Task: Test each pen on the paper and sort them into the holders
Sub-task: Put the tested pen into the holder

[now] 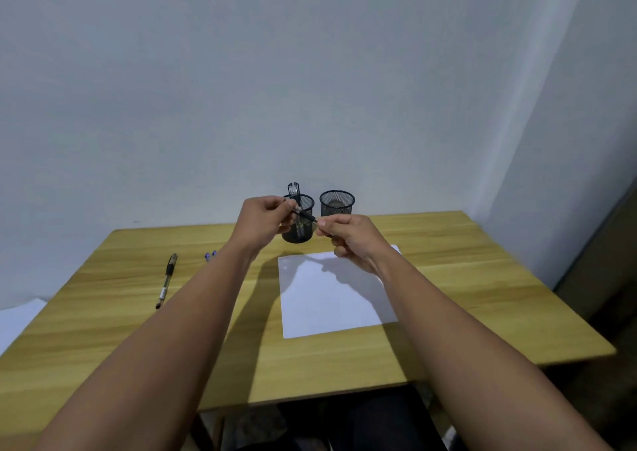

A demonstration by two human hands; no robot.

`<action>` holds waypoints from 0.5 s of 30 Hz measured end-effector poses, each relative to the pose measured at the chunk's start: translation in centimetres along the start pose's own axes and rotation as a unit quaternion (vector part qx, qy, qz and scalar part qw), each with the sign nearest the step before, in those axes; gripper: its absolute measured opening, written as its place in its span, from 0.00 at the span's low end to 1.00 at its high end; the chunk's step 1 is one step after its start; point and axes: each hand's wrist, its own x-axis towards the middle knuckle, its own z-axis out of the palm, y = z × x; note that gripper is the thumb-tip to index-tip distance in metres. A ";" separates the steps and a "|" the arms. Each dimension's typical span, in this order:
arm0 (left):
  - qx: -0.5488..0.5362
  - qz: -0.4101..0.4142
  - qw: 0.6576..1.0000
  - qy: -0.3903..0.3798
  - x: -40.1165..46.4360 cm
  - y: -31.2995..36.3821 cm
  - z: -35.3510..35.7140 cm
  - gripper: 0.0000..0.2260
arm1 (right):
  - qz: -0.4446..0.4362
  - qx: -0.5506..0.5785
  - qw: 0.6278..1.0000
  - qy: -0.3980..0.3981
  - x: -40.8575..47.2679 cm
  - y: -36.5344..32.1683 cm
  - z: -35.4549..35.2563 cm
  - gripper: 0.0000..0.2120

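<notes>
While both hands hold the pen point(306, 214) raised at frame centre, left hand point(264, 221) pinching one end, right hand point(348, 238) the other, you look to be uncapping: pull straight, then drop to the paper point(331, 299) below. Room: grey wall, upper frame. Bench point(465, 278): wood-grain, lower half. Left holder point(299, 223) has pens; right holder point(337, 203) looks empty. Spare pen point(167, 280) lies at left; blue caps point(210, 255) beside your left forearm.
</notes>
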 end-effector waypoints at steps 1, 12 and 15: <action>-0.004 -0.008 1.000 -0.001 -0.1 0.3 0.2 0.08 | -0.001 0.004 1.000 0.002 -0.2 0.0 0.1 0.03; 0.028 -0.005 1.000 -0.013 1.3 0.7 0.6 0.11 | -0.055 -0.256 0.965 -0.035 0.9 -2.0 -0.8 0.03; 0.085 0.002 0.995 0.050 3.6 -1.6 -0.2 0.17 | -0.094 -0.239 0.966 0.034 3.3 -3.7 -1.0 0.08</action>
